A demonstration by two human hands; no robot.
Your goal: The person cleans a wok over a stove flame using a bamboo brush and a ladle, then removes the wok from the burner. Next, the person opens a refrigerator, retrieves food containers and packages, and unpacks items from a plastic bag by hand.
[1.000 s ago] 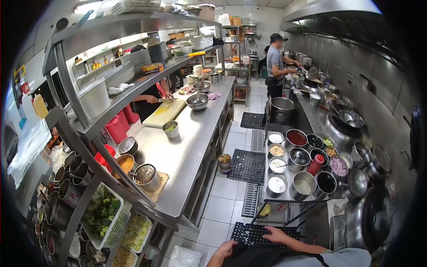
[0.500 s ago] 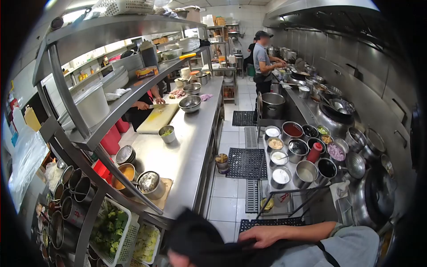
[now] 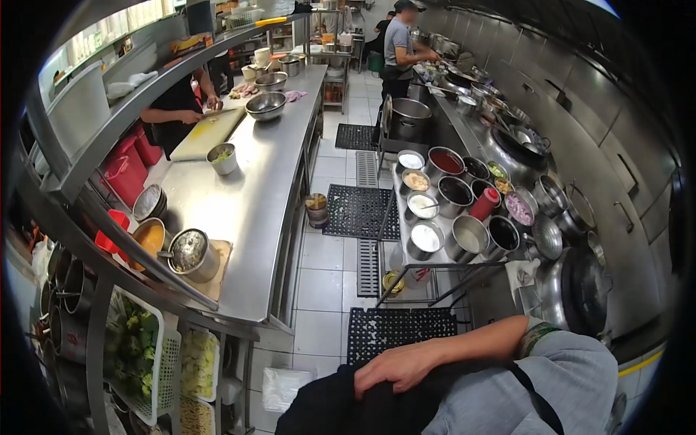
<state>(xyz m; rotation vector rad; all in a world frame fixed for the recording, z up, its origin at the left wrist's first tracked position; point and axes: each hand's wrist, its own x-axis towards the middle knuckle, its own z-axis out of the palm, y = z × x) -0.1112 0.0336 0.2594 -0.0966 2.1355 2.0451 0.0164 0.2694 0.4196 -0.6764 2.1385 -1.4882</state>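
Note:
My right hand (image 3: pixel 395 368) reaches across the bottom of the head view from a grey sleeve on the right. Its fingers curl down over a black cloth (image 3: pixel 326 402), which looks like part of a garment or apron; the fingertips are partly lost against it. My left hand does not show. Near the cloth, a clear plastic bag (image 3: pixel 286 388) lies on the floor. Beyond my forearm stands a small table (image 3: pixel 453 270) crowded with steel pots, among them a pot of white stuff (image 3: pixel 425 238), and a red squeeze bottle (image 3: pixel 484 204).
On the left, a long steel counter (image 3: pixel 272 188) bears a cutting board (image 3: pixel 206 136), where a co-worker's hands are busy. A white basket of broccoli (image 3: pixel 134 355) sits below. Black rubber mats (image 3: pixel 362 210) lie along the aisle; another person stands by the stoves. Woks line the right wall.
The view has shifted, so the counter and pots appear further up and left. The blurred black cloth has dropped lower, and my right hand is now curled over it.

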